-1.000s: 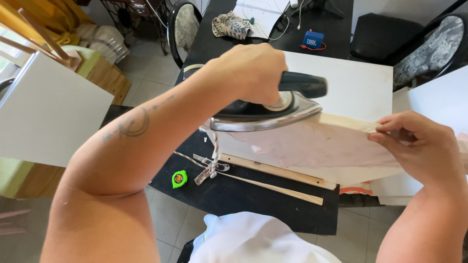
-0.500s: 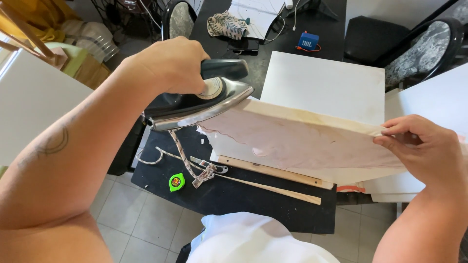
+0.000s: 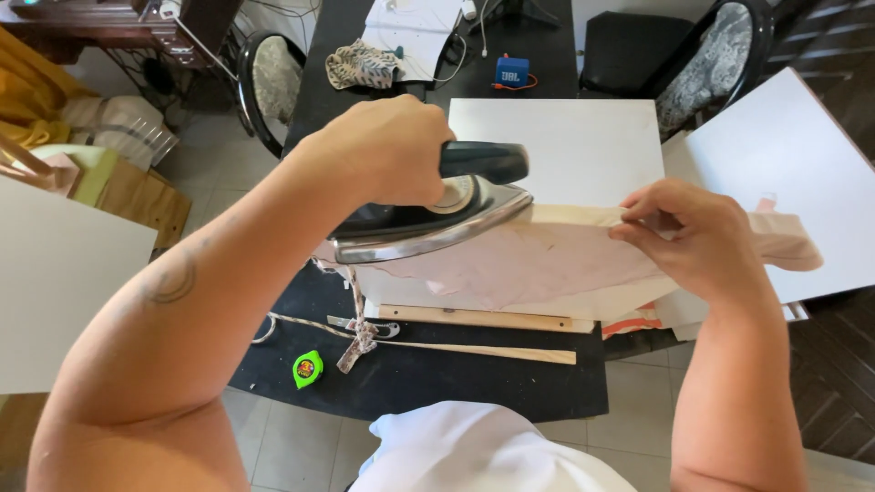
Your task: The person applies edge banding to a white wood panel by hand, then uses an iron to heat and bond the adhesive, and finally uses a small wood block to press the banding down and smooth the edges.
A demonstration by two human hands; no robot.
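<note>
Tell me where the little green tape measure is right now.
In the head view, the green tape measure lies low and left on the black table, beside the patterned cord and below the iron.

One iron (image 3: 428,214). One piece of pale pink cloth (image 3: 538,264). Two hands: left (image 3: 383,150), right (image 3: 697,237). Two wooden sticks (image 3: 474,318). One green tape measure (image 3: 307,369). One blue speaker (image 3: 512,71). Two chairs (image 3: 269,82). One black table (image 3: 437,383). One patterned rag (image 3: 363,66).
</note>
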